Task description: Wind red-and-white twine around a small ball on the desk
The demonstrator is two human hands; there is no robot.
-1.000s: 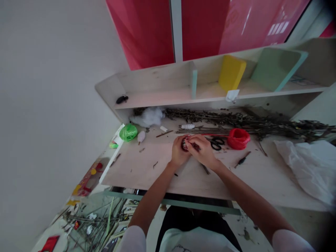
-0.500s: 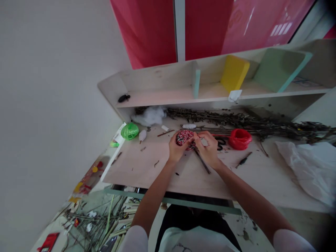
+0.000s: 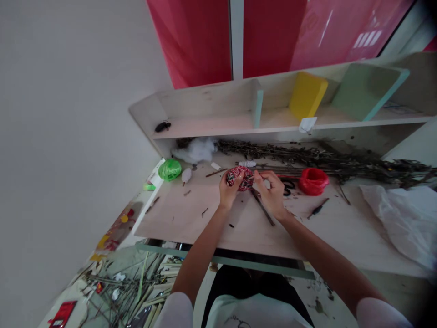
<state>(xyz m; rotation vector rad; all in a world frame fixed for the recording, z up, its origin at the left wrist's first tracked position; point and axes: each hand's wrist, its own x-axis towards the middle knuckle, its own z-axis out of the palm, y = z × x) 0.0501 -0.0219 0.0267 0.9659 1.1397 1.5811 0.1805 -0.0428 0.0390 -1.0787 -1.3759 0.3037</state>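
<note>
My left hand [image 3: 227, 191] is closed around a round ball of red-and-white twine [image 3: 240, 176], lifted a little above the wooden desk [image 3: 191, 218]. My right hand [image 3: 272, 193] is next to it, fingers pinched at the ball's right side, apparently on a strand or the top of a thin dark stick [image 3: 262, 207] that slants down under the hand. Black-handled scissors [image 3: 287, 186] lie just right of my right hand, partly hidden by it.
A red twine roll [image 3: 313, 181], a green twine roll [image 3: 170, 169], white stuffing [image 3: 195, 151] and a long heap of dry twigs [image 3: 327, 159] lie along the desk's back. A white plastic bag [image 3: 399, 218] is at right. A shelf [image 3: 273, 123] stands behind. Sticks litter the floor [image 3: 129, 291].
Both hands have lifted the red-and-white twine ball from between cupped palms into view and slightly up. The right hand has drawn a little to the right, uncovering the dark stick.
</note>
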